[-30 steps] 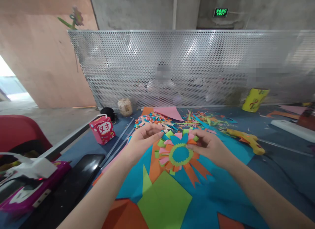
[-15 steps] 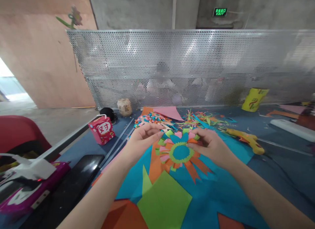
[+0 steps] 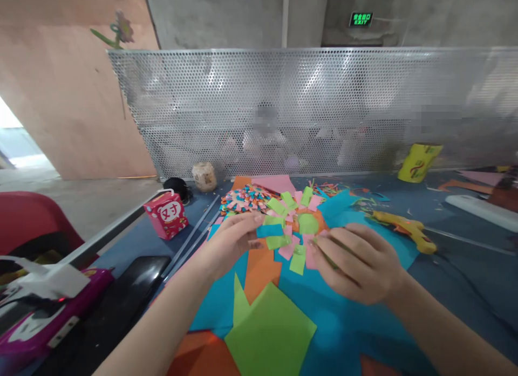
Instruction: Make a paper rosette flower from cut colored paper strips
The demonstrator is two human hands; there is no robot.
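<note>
A paper flower made of green, pink, blue and orange strips is held above the blue table, turned so its back with an orange and green centre faces me. My left hand pinches its left edge with fingers closed. The flower's right side is gripped by my right hand, fingers curled around it. Sheets of blue, orange and green paper lie below the hands.
A yellow glue gun lies right of the hands. A red carton, another paper rosette, a twine ball and a yellow tube stand near a perforated metal screen. A black tablet and purple device lie left.
The flower was face up showing its blue centre; both hands have flipped it over and lifted it, so its back now faces me. The right hand moved down and nearer.
</note>
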